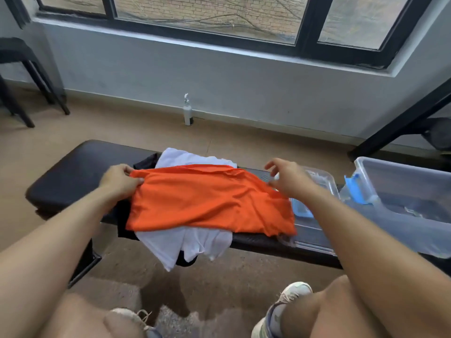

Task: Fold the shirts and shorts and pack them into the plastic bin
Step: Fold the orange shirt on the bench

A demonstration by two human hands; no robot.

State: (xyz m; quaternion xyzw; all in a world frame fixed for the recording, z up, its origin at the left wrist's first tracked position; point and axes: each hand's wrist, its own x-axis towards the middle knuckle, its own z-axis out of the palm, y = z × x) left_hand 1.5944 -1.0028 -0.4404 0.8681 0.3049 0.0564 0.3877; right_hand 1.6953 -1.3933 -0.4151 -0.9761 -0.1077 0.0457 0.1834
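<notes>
Two hands work one orange garment (207, 201), which lies spread across the heap of clothes on my worktop (73, 172). My left hand (119, 179) has its grip on the garment's far left corner, thumb and fingers pinching the bunched cloth there, so the orange fabric runs away from that grip to the right and toward me. My right hand (285, 176) hovers just above the garment's far right edge, fingers spread and loosely bent, its grip released and holding nothing; whether a fingertip brushes the cloth I cannot tell, as the hand is blurred. The near right corner of the orange piece hangs at the worktop's front edge.

Under it lies a white garment (185, 242), showing beyond the far edge and drooping over the near edge of the worktop. Something black (144, 162) peeks out at the far left of the heap, and dark cloth shows below the white at the front.

Just right of the orange garment a clear lid (317, 181) with a blue clip rests on the worktop. Beyond it, further right, stands the plastic bin (402, 191), clear-walled with a blue latch. A spray bottle (188, 111) stands on the floor by the wall.
</notes>
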